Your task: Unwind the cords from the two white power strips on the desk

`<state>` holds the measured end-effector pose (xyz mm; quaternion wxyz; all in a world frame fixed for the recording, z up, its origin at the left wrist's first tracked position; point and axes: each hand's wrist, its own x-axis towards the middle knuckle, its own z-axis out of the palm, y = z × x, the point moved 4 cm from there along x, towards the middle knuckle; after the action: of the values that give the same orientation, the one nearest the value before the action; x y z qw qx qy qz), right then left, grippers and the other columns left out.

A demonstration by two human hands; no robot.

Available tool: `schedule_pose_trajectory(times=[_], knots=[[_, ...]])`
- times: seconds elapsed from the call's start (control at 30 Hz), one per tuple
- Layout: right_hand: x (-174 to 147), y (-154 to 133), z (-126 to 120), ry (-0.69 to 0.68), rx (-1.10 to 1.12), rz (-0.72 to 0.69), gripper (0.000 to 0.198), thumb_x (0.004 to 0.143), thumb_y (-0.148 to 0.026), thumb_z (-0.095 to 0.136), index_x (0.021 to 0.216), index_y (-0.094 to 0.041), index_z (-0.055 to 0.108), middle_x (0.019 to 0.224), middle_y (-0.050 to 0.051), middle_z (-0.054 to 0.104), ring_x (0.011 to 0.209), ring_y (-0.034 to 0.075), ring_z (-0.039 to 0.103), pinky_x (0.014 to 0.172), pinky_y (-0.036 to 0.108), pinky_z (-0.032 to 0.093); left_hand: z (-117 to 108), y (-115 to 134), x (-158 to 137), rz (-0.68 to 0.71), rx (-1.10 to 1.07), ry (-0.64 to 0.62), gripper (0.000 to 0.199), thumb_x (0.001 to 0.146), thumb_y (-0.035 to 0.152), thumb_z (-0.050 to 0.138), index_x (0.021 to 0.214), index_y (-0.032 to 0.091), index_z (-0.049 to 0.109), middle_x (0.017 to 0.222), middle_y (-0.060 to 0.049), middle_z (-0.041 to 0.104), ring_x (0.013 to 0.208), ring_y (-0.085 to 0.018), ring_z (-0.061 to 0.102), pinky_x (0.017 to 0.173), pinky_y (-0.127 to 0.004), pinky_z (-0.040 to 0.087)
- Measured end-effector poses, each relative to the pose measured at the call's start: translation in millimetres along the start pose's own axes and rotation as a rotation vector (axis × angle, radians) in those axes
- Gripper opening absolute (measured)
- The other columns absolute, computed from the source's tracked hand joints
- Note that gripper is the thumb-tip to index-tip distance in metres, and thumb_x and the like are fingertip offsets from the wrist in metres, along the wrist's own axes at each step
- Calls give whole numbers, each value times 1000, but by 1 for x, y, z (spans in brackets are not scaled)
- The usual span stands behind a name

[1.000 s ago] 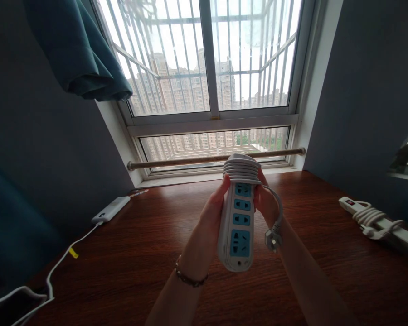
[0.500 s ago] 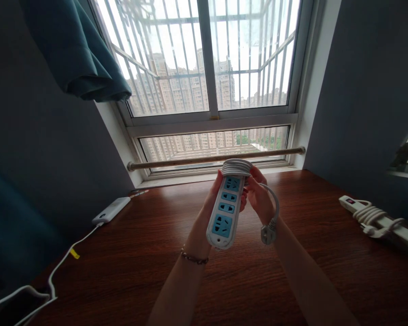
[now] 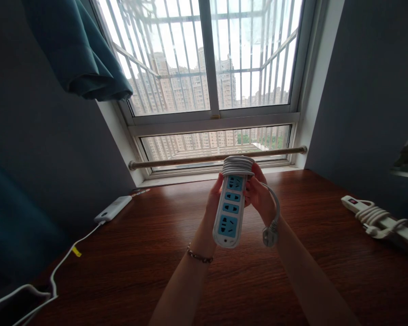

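A white power strip [image 3: 230, 209] with blue socket panels is held up above the wooden surface, its far end raised. Several turns of its white cord [image 3: 238, 165] wrap around that far end. My left hand [image 3: 215, 195] is closed around the strip's left side, with most fingers hidden behind it. At the coiled end, my right hand [image 3: 259, 192] grips the strip and cord from the right. A loose length of cord runs over that hand, and the plug [image 3: 269, 235] hangs beside my right wrist.
On the right lies a second power strip [image 3: 381, 219] with its cord wound around it. A white adapter-like box [image 3: 113, 209] with a cable rests at the left. Behind the brown wooden surface [image 3: 177, 217] are a rod [image 3: 190, 160] and a barred window; a blue curtain [image 3: 85, 68] hangs upper left.
The near end of the power strip has swung slightly to the right, so it points more straight toward me. My left hand has shifted right with it; both hands keep hold.
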<state>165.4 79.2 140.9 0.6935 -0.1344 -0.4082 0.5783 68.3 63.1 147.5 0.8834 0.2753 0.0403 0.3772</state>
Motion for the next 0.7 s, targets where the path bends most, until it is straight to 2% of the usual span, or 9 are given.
schedule_pose_trajectory(times=[0.1,0.2,0.33,0.47,0.6,0.7], knots=[[0,-4,5,-44,-5,-62,58,68,-26,68,122,-31,47,64,-7,55,44,5,43,37,15,39,4,0,0,-16,23,11,53,83,56,38,86,10,65,84,-12,67,70,-18,62,70,-31,47],[0,-3,7,-72,-47,-64,52,71,-30,65,120,-26,50,58,-6,52,40,6,37,33,17,35,7,-5,2,-22,67,26,58,81,60,38,90,9,65,82,-13,67,68,-18,62,66,-32,48],[-1,1,-1,-25,-78,-58,49,71,-36,65,117,-26,53,59,-5,53,40,7,37,31,18,34,9,-8,1,-34,113,48,62,79,62,39,99,8,62,78,-12,66,64,-18,62,60,-29,48],[-3,1,3,-96,-36,-97,45,73,-36,63,115,-26,54,62,-4,55,40,6,36,33,18,35,7,-7,-4,-90,95,52,64,78,64,39,101,9,62,72,-10,65,57,-15,60,53,-25,46],[-6,-7,11,-106,-25,-96,41,71,-34,64,111,-26,56,57,-6,51,39,6,37,34,18,35,2,-7,-3,-112,44,20,67,78,65,36,103,9,61,70,-9,64,55,-14,58,54,-25,46],[-9,-11,14,-72,-51,-12,41,68,-33,66,107,-27,56,50,-8,44,36,5,32,31,15,29,0,-9,-1,-113,52,-12,69,77,66,37,107,8,60,76,-12,66,61,-17,60,61,-30,46]])
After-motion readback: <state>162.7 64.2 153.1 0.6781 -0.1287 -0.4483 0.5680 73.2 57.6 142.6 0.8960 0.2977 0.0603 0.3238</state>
